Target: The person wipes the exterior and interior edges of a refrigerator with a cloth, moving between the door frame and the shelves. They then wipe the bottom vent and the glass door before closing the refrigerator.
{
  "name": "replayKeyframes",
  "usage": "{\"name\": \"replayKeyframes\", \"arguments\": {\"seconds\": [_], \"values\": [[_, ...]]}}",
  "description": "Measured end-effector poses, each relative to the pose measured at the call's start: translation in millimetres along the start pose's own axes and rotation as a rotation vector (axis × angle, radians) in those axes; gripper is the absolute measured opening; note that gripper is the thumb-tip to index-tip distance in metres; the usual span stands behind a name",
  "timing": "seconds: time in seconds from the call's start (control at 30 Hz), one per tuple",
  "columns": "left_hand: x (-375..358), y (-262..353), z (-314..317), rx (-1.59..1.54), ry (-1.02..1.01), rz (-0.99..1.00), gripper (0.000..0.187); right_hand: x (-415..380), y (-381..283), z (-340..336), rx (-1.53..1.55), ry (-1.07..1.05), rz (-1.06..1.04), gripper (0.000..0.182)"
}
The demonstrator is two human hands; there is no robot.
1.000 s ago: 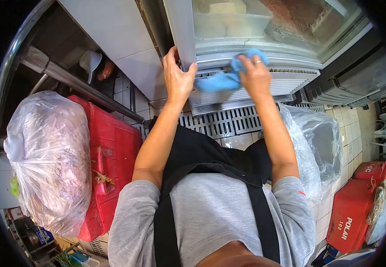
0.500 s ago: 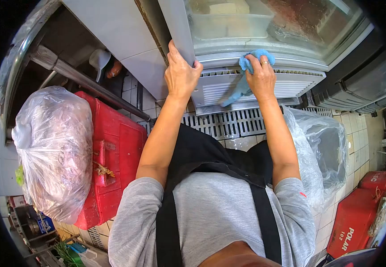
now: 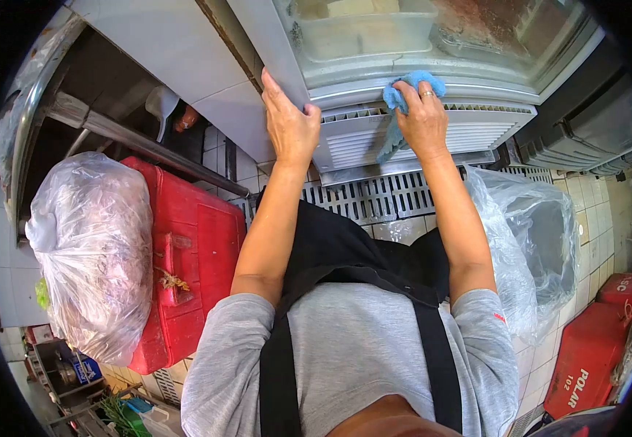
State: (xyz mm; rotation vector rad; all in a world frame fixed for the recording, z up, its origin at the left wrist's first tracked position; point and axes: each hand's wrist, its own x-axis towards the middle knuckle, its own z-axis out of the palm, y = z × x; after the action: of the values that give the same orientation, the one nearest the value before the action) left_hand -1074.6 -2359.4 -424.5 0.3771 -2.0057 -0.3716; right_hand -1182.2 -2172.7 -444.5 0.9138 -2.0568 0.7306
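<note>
A light blue cloth [image 3: 394, 138] is bunched under the fingers of my right hand [image 3: 424, 122], pressed to the lower white frame [image 3: 469, 93] of a glass-fronted cabinet. Part of the cloth hangs down over the slatted vent panel [image 3: 476, 131]. My left hand [image 3: 289, 127] rests against the cabinet's left side edge [image 3: 276, 44], thumb and fingers apart, holding nothing. Behind the glass sits a clear plastic container [image 3: 363, 35] with pale blocks in it.
On the left, a full clear plastic bag [image 3: 97, 255] lies on a red box [image 3: 210, 247]. A clear plastic bag [image 3: 531, 247] stands on the right, with a red POLAR box [image 3: 585, 357] beyond it. Metal floor grating [image 3: 367, 200] runs below the cabinet.
The view has shifted slightly. My right hand and the cloth remain at the lower frame, and the cloth's hanging end has swung in closer below my hand. My left hand's fingers have spread somewhat.
</note>
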Motion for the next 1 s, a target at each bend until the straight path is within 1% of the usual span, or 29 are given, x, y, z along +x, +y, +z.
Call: {"name": "replayKeyframes", "arguments": {"seconds": [0.07, 0.17, 0.27, 0.3, 0.4, 0.5, 0.6, 0.7, 0.8, 0.9, 1.0], "values": [[7.0, -3.7, -10.7, -0.106, -0.142, -0.139, 0.079, 0.5, -0.7, -0.4, -0.004, -0.010, 0.005, 0.045], [13.5, -23.1, -13.6, -0.208, -0.193, -0.002, 0.079, 0.6, -1.2, 1.0, 0.000, 0.005, 0.007, 0.046], [2.8, -23.7, -12.0, -0.305, -0.161, 0.017, 0.080, 0.0, -1.9, 2.3, 0.006, 0.011, 0.017, 0.046], [-0.3, -20.3, -11.2, -0.328, -0.146, -0.043, 0.081, 0.1, -2.3, 3.0, 0.005, 0.012, 0.019, 0.046], [-1.7, -10.2, -6.8, -0.131, -0.100, -0.057, 0.079, -0.6, -1.5, 2.3, -0.004, 0.002, 0.024, 0.046], [-0.3, -5.0, -1.5, -0.146, -0.031, -0.062, 0.080, 0.3, -2.7, 2.0, -0.004, -0.007, 0.032, 0.046], [-1.2, -2.8, 1.8, -0.180, -0.044, -0.115, 0.079, -0.4, -3.3, 2.3, -0.004, -0.017, 0.042, 0.046], [-0.3, 5.8, 6.4, -0.173, -0.010, -0.144, 0.079, 0.3, -5.2, 0.9, -0.002, -0.035, 0.057, 0.046], [1.7, 8.6, 9.1, -0.191, -0.020, -0.195, 0.079, 0.3, -5.8, -0.8, 0.001, -0.038, 0.059, 0.045], [1.7, 1.7, 2.8, -0.256, -0.058, -0.145, 0.081, 0.9, -5.8, -1.2, -0.002, -0.033, 0.059, 0.045], [4.5, 1.3, -6.2, -0.342, -0.134, -0.183, 0.082, 1.0, -6.8, -0.2, 0.007, -0.024, 0.055, 0.044]]}}
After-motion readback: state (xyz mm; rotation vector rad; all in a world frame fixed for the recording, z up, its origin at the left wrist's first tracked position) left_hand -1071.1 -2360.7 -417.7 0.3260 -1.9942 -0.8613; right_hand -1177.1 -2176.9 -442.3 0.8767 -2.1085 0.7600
